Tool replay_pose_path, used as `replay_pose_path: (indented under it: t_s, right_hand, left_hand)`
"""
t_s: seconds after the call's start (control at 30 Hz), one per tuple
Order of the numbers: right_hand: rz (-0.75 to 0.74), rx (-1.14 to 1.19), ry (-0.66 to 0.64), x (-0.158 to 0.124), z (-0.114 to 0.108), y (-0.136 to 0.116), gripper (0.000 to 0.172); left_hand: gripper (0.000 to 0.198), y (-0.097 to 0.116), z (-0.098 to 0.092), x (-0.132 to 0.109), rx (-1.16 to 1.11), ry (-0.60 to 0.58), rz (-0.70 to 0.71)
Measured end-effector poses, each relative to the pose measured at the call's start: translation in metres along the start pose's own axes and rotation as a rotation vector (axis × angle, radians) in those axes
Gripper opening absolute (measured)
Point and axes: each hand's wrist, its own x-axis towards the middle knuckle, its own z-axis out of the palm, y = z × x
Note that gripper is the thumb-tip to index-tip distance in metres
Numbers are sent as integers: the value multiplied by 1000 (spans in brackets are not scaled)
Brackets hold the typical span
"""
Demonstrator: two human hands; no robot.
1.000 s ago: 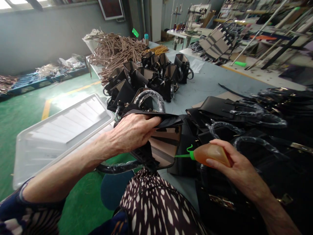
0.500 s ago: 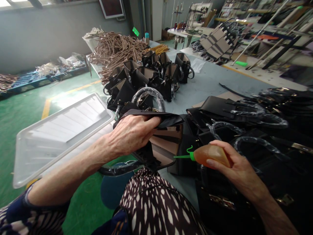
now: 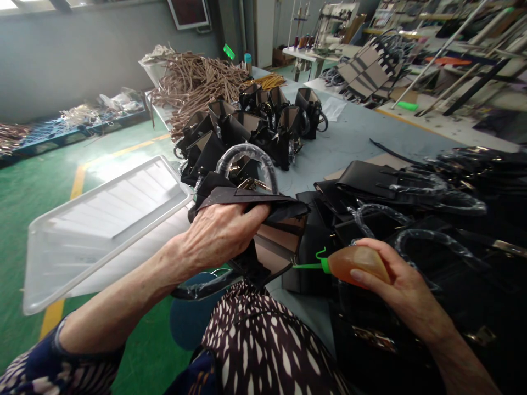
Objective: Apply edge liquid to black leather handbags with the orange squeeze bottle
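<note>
My left hand (image 3: pixel 224 230) is closed on the upper edge of a black handbag (image 3: pixel 284 206), whose open mouth shows a beige striped lining. Plastic film wraps the bag's two handles; one arches up behind my hand, the other hangs below my wrist. In my right hand (image 3: pixel 395 280) is a squeeze bottle (image 3: pixel 356 264) of amber liquid with a green nozzle. It lies level, and the nozzle tip points left, at or very near the right edge of the bag's mouth. Whether the tip touches the edge, I cannot tell.
Several small black bags (image 3: pixel 247 123) stand on the blue-grey table (image 3: pixel 349 129), before a heap of brown straps (image 3: pixel 201 82). More black bags (image 3: pixel 366 181) with wrapped handles lie at right. A translucent plastic bin (image 3: pixel 111 219) is at left. Sewing machines (image 3: pixel 337 24) stand behind.
My left hand and the bag have tilted slightly, and the bag's front flap is raised more. The bottle has shifted a touch down and right.
</note>
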Motion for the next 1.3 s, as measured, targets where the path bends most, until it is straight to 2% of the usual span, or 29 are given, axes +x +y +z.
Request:
replay_pose_path:
  t_s: [0.27, 0.47, 0.57, 0.93, 1.07, 1.3]
  right_hand:
    - [82, 169, 49, -2, 2, 9, 53]
    - [185, 568, 87, -3, 2, 10, 51]
    - [242, 662, 114, -3, 4, 6, 52]
    - [218, 396, 111, -6, 15, 21, 52]
    - [224, 370, 116, -7, 17, 22, 51]
    - [237, 367, 137, -7, 18, 23, 51]
  left_hand:
    - [25, 2, 2, -3, 123, 78, 11]
    - [23, 7, 3, -6, 161, 148, 24]
    - [22, 9, 2, -7, 171, 153, 18]
    - [21, 10, 6, -9, 190, 177, 3]
    - [21, 10, 8, -9, 190, 235, 9]
    - [21, 10, 11, -12, 189, 267, 9]
